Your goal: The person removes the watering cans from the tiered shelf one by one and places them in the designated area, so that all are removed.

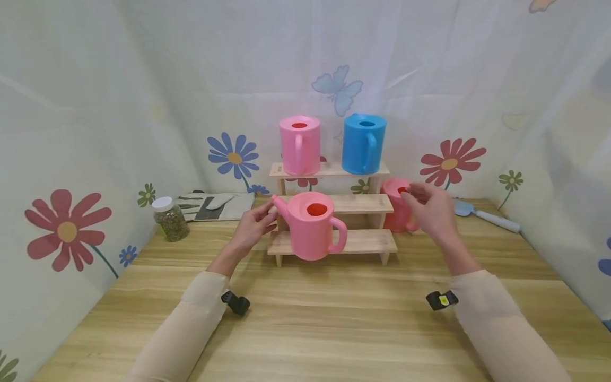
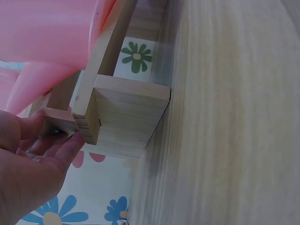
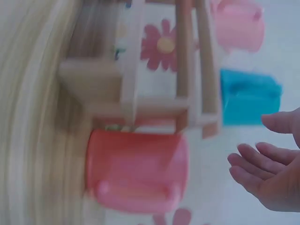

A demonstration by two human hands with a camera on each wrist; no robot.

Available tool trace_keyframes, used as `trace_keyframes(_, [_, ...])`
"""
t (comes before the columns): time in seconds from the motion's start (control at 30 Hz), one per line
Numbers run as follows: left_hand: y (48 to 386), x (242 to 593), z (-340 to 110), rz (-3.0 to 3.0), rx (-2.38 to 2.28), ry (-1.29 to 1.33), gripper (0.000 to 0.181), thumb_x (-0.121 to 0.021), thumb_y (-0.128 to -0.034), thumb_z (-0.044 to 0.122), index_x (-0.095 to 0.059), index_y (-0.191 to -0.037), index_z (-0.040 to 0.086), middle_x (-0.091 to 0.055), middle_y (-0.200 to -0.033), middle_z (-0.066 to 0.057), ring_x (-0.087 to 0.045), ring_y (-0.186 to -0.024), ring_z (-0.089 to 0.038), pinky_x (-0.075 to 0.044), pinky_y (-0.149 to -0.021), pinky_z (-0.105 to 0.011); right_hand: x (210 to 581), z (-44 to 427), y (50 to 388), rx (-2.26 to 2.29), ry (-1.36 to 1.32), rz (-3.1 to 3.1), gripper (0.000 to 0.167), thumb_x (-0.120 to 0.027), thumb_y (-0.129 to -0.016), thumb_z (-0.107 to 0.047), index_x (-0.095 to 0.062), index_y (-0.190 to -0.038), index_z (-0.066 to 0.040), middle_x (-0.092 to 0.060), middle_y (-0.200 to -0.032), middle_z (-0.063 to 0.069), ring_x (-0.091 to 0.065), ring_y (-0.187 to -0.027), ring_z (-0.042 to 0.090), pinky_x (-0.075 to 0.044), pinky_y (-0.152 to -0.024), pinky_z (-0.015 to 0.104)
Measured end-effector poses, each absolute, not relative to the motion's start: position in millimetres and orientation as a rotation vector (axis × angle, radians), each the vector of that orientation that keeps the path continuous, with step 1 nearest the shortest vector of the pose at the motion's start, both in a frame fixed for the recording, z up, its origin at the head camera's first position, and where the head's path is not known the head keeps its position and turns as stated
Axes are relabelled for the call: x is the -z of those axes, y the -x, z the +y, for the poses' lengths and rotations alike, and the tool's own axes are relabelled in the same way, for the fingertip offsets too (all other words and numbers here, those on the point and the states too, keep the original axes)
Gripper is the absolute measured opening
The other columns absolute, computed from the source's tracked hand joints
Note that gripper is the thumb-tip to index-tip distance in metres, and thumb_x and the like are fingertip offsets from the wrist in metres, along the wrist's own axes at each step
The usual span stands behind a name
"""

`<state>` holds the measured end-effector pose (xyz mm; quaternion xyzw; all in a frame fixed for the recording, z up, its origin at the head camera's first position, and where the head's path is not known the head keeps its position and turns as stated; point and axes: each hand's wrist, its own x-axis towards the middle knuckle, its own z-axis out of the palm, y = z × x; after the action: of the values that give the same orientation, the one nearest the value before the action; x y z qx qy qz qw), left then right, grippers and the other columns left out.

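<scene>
My left hand (image 1: 250,228) pinches the left end of a plank of the three-step wooden stand (image 1: 367,241), thumb and fingers on either side in the left wrist view. A pink watering can (image 1: 307,236) is at the stand's lower front, spout to the left beside that hand. My right hand (image 1: 434,209), fingers relaxed and apart, is by the rim of another pink can (image 1: 394,215) at the stand's right; the right wrist view shows the hand (image 3: 272,173) holding nothing. On the top step stand a pink can (image 1: 307,151) and a blue can (image 1: 358,151).
At the back left are a jar (image 1: 174,225) with a white lid and a pair of gloves (image 1: 238,207). A small trowel (image 1: 496,218) with a pale handle lies at the back right. A flowered curtain (image 1: 191,79) hangs behind the wooden table (image 1: 310,318).
</scene>
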<state>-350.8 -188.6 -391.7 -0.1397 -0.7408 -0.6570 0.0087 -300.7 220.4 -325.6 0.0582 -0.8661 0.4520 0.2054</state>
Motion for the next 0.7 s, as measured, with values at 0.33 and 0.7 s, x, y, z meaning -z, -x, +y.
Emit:
trace_keyframes(0.33, [349, 390, -188, -2.303, 2.096, 0.388, 0.051, -0.051, -0.1056, 0.010, -0.036, -0.155, 0.009, -0.039, -0.154, -0.019, -0.046, -0.135, -0.035, -0.051, -0.100, -0.043, 324, 162, 274, -1.463, -0.497, -2.454, 0.046, -0.075, -0.093, -0.028, -0.066, -0.131, -0.004, -0.070, -0.119, 0.013, -0.068, -0.109, 0.029, -0.057, -0.092, 0.040])
trace_keyframes(0.7, [351, 390, -187, -2.294, 2.112, 0.404, 0.052, -0.051, -0.1058, 0.011, -0.035, -0.155, 0.006, -0.036, -0.156, -0.018, -0.044, -0.137, -0.035, -0.049, -0.102, -0.046, 344, 132, 271, -1.671, -0.511, -2.472, 0.054, -0.081, -0.084, -0.044, -0.071, -0.127, -0.014, -0.071, -0.120, 0.004, -0.067, -0.108, 0.024, -0.058, -0.091, 0.042])
